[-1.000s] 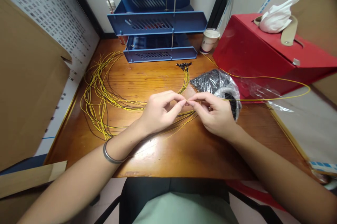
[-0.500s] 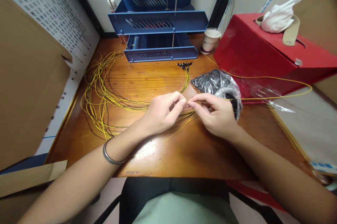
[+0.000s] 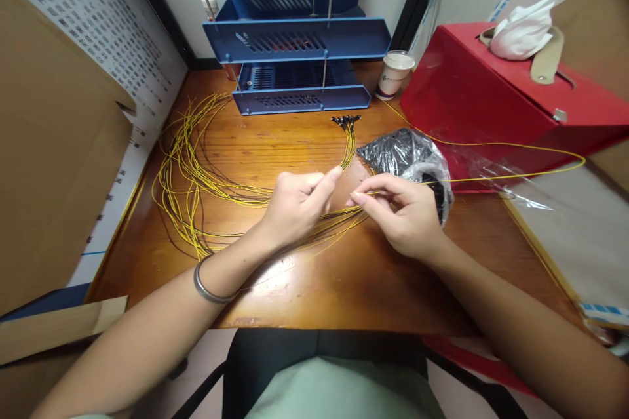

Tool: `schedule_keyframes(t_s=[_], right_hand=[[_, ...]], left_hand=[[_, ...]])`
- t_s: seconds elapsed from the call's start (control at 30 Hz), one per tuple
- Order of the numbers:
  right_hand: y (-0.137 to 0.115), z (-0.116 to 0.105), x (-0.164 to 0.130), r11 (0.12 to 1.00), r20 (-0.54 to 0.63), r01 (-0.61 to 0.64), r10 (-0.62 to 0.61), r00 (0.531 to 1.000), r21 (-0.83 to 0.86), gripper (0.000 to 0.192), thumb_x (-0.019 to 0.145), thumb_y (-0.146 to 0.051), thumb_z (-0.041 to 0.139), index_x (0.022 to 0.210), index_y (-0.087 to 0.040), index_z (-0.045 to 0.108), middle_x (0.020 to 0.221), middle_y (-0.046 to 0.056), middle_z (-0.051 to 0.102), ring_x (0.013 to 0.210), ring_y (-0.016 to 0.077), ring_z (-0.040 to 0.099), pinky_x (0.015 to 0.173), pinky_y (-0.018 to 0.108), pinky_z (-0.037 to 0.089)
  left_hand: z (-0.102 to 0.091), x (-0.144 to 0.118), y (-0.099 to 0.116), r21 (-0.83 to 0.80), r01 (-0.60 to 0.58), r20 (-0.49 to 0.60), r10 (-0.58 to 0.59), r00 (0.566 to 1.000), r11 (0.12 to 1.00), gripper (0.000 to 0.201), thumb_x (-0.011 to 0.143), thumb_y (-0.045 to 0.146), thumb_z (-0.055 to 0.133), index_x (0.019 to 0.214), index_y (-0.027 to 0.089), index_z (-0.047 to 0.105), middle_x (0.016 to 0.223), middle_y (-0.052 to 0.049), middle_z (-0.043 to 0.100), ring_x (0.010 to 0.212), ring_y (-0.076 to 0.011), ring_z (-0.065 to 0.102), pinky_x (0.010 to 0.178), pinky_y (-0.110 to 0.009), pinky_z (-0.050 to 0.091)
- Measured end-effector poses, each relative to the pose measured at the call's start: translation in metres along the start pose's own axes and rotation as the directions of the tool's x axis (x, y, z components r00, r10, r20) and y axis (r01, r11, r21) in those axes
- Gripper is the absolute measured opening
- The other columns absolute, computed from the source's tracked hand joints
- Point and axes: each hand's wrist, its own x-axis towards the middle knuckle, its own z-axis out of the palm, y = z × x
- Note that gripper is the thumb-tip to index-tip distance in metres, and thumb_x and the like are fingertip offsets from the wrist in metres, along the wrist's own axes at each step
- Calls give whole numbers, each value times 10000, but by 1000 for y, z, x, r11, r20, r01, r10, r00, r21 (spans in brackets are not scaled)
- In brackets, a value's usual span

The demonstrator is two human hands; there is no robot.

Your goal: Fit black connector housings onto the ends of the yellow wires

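Observation:
My right hand (image 3: 400,209) pinches the end of a yellow wire (image 3: 496,176) between thumb and fingertips, and the wire runs off to the right in a long loop. My left hand (image 3: 297,206) is closed, thumb pressed onto the curled index finger; what lies inside it is hidden. It rests over a coiled bundle of yellow and black wires (image 3: 191,176). Small black connectors (image 3: 346,122) tip the bundle's end behind the hands. Just beyond my right hand lies a clear plastic bag (image 3: 405,153) of small black parts, partly covered by that hand.
A blue tiered tray (image 3: 299,101) stands at the back of the wooden table (image 3: 314,304), with a paper cup (image 3: 393,75) to its right. On the right sits a red box (image 3: 472,91) with tissue on top. Cardboard (image 3: 59,143) walls the left side.
My left hand has drawn away to the left from my right fingertips, its thumb now pointing up. My right hand stays nearly in place, still pinching the wire.

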Motion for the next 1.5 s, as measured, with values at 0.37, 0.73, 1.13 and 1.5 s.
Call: schedule_keyframes(t_s=[0.37, 0.73, 1.13, 1.5], right_hand=[[0, -1, 2, 995, -14, -52, 53, 998, 90, 79, 857, -262, 706, 831, -188, 716, 661, 32, 718, 535, 140, 610, 455, 245, 388], [-4, -7, 3, 994, 137, -47, 34, 990, 95, 112, 869, -257, 674, 807, -171, 710, 519, -9, 634, 430, 106, 537, 412, 229, 338], [-11, 1, -3, 986, 104, -62, 46, 993, 155, 93, 861, -275, 699, 842, -184, 703, 581, -6, 647, 452, 104, 540, 425, 230, 386], [-11, -3, 0, 988, 20, -64, 62, 998, 138, 83, 829, -258, 701, 782, -190, 692, 538, -20, 583, 438, 102, 512, 411, 239, 339]], left_hand=[[-12, 2, -5, 222, -290, 273, 226, 935, 931, 163, 949, 240, 608, 1066, 171, 699, 962, -44, 772, 708, -117, 668, 671, -220, 481], [-11, 2, -8, 229, -486, 344, 397, 851, 844, 273, 1014, 204, 456, 805, 159, 625, 681, -28, 668, 595, -114, 580, 593, -245, 396], [-4, -2, 7, 175, -439, 146, 418, 897, 881, 465, 968, 170, 498, 526, 182, 352, 445, 54, 338, 394, -53, 287, 435, -253, 205], [-4, -2, -1, 86, -346, -115, 354, 928, 934, 563, 1044, 214, 437, 498, 143, 553, 444, 24, 537, 403, -35, 489, 472, -174, 368]])
